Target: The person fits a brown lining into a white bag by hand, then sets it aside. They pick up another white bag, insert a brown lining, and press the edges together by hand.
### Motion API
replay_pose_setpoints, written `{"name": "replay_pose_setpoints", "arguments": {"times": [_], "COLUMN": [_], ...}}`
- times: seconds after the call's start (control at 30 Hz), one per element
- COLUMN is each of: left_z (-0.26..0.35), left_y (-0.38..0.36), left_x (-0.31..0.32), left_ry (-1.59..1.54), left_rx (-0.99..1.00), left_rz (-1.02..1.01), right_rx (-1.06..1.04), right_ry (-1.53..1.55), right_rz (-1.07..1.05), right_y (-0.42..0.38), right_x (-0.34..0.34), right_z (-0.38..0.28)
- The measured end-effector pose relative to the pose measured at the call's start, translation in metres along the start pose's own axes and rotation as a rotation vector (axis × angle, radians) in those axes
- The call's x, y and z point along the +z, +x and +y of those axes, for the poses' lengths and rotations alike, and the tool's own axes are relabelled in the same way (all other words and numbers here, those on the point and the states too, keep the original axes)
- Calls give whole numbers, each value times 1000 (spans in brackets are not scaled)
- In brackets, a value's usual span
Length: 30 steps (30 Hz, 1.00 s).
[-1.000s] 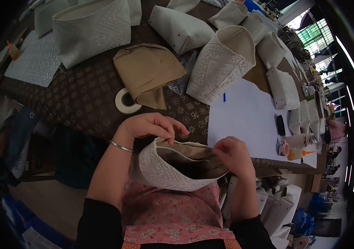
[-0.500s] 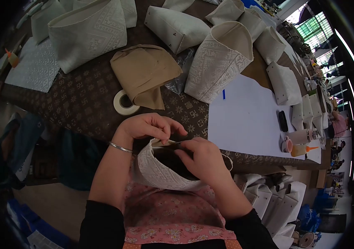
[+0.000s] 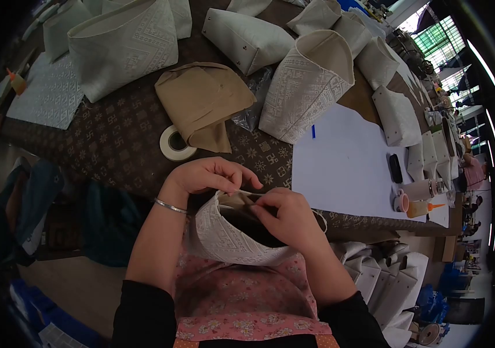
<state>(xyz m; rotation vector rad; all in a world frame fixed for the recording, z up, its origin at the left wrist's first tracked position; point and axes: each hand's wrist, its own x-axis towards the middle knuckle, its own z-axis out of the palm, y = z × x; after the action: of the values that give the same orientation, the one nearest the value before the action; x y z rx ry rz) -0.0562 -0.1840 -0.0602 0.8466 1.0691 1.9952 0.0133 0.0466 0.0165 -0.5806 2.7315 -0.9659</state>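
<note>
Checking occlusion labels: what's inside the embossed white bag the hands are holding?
The embossed white bag shows a tan lining and a dark hollow. The right hand reaches over the rim and the left hand pinches its top edge; the bottom is hidden by shadow and the right hand.

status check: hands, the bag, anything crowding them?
Left hand and right hand both pinch the embossed white bag at its top rim. Bag held over lap, open. Tape roll nearby on table, apart.

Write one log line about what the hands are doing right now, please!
left hand: pinching bag rim | right hand: pinching same rim | embossed white bag: held open over lap | tape roll: on table, untouched
</note>
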Motion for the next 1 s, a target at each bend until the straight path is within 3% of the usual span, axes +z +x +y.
{"name": "replay_pose_setpoints", "arguments": {"times": [0.33, 0.43, 0.53, 0.63, 0.7, 0.8, 1.0], "left_z": [-3, -5, -1, -3, -4, -3, -2], "left_y": [2, 1, 1, 2, 3, 3, 2], "left_x": [1, -1, 1, 1, 0, 1, 1], "left_ry": [-6, -2, -1, -8, -14, 6, 9], "left_rx": [1, -15, -44, -27, 4, -10, -11], "left_rz": [113, 117, 127, 123, 107, 124, 132], "right_rx": [18, 16, 44, -105, 128, 237, 288], "right_ry": [-190, -163, 59, -74, -107, -95, -75], "right_rz": [109, 74, 52, 174, 50, -42, -37], "right_y": [9, 5, -4, -19, -30, -37, -31], "right_x": [5, -1, -21, -49, -64, -70, -64], "right_z": [6, 6, 6, 12, 19, 35, 44]}}
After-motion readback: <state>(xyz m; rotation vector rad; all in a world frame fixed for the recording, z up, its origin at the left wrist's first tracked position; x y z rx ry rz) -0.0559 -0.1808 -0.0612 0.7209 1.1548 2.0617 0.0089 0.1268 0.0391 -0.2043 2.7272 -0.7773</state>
